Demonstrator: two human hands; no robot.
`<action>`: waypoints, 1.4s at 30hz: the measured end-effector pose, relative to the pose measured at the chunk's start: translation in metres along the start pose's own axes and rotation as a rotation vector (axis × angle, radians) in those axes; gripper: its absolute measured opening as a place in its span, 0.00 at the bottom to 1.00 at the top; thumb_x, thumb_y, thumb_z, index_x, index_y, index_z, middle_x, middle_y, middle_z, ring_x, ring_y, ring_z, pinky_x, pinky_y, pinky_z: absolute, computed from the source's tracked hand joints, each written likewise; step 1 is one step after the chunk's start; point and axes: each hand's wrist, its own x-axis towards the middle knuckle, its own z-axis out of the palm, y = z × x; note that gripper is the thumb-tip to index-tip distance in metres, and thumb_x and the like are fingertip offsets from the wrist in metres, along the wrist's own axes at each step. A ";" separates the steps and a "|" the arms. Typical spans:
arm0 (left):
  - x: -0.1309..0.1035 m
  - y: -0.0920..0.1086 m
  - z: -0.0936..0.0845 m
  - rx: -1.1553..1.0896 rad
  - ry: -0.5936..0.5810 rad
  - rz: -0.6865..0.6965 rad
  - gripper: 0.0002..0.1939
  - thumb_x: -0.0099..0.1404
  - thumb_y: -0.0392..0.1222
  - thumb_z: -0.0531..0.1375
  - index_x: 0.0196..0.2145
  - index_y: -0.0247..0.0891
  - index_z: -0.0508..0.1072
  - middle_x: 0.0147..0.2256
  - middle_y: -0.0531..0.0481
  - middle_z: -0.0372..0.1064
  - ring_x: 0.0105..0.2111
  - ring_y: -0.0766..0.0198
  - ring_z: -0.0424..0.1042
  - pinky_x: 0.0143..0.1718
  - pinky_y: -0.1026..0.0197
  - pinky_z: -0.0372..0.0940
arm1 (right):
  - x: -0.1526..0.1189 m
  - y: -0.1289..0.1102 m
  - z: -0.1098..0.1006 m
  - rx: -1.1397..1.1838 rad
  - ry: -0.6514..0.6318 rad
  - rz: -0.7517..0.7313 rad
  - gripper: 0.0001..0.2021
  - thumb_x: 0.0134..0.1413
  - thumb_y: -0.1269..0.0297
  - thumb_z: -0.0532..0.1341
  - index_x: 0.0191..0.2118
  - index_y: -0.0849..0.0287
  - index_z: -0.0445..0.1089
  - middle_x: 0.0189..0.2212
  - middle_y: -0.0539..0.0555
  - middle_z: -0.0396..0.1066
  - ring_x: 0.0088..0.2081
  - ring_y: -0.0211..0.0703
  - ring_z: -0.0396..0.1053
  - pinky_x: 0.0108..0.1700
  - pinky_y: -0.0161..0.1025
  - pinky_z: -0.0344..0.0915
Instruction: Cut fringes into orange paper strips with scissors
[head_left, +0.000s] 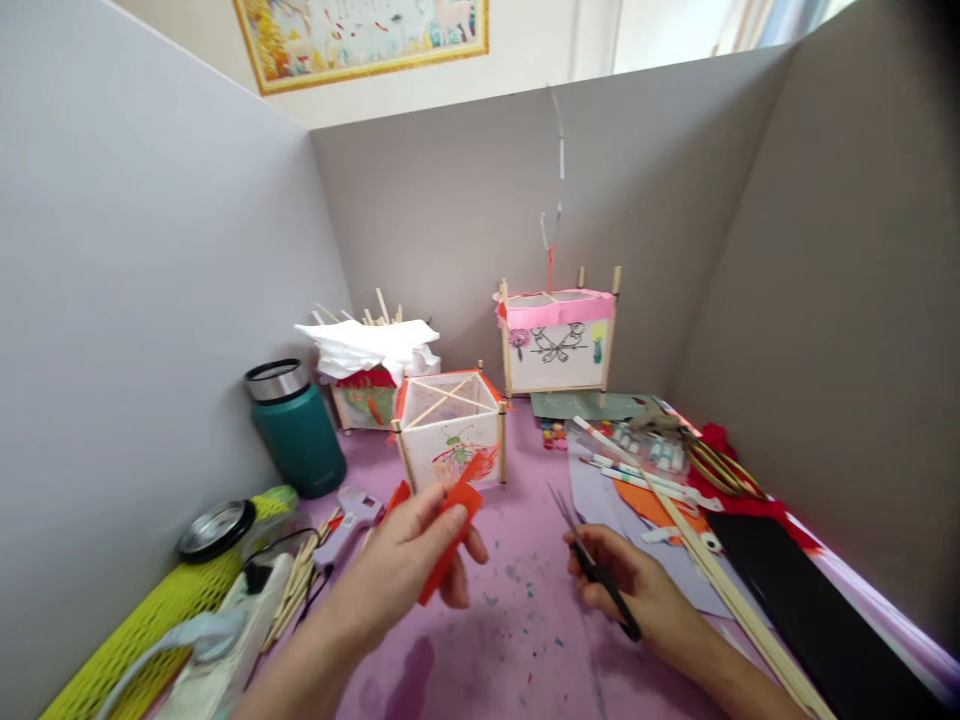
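Note:
A strip of red-orange paper (pixel 459 505) is pinched between the thumb and fingers of my left hand (pixel 409 550), above the purple table (pixel 517 620). Black-handled scissors (pixel 596 575) are in my right hand (pixel 634 580), their blades pointing up and away. Just beyond my left hand stands a small lantern (pixel 450 425) with a wooden stick frame, white sides, a painted insect and an orange top edge. Farther back is another lantern (pixel 556 340) with a pink band and a line drawing of birds. My right fingers partly hide the scissor handles.
On the left are a teal bottle (pixel 300 430), a glue gun (pixel 349 520), a power strip (pixel 236 630) and loose sticks (pixel 296 585). Markers (pixel 637 470), long wooden strips (pixel 712 565) and a black flat object (pixel 802 600) lie right. Grey partitions (pixel 510 190) surround the table.

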 end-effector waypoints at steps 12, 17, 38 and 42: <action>0.054 -0.058 0.034 -0.316 -0.021 -0.089 0.14 0.59 0.48 0.59 0.36 0.35 0.66 0.28 0.48 0.74 0.26 0.65 0.71 0.31 0.64 0.63 | -0.006 -0.029 -0.007 -0.449 -0.100 -0.002 0.19 0.42 0.58 0.67 0.41 0.57 0.67 0.30 0.46 0.65 0.30 0.37 0.59 0.32 0.32 0.56; 0.055 -0.061 0.033 -0.302 -0.046 -0.148 0.12 0.57 0.46 0.60 0.34 0.34 0.68 0.34 0.44 0.75 0.28 0.64 0.73 0.29 0.64 0.63 | 0.005 -0.043 -0.002 -0.463 -0.202 0.065 0.19 0.42 0.58 0.66 0.42 0.57 0.68 0.28 0.45 0.64 0.29 0.36 0.58 0.30 0.31 0.55; 0.059 -0.082 0.040 -0.223 -0.015 -0.124 0.19 0.55 0.56 0.60 0.28 0.35 0.69 0.18 0.52 0.69 0.16 0.69 0.64 0.20 0.67 0.57 | -0.005 -0.029 0.006 -0.673 -0.128 -0.087 0.15 0.43 0.56 0.67 0.37 0.55 0.68 0.26 0.45 0.65 0.25 0.34 0.58 0.28 0.31 0.52; 0.058 -0.079 0.040 -0.204 -0.017 -0.143 0.20 0.53 0.58 0.61 0.27 0.36 0.70 0.18 0.52 0.68 0.16 0.69 0.63 0.17 0.68 0.54 | -0.005 -0.027 0.002 -0.688 -0.138 -0.076 0.15 0.40 0.55 0.69 0.34 0.55 0.68 0.24 0.43 0.64 0.24 0.34 0.57 0.27 0.30 0.51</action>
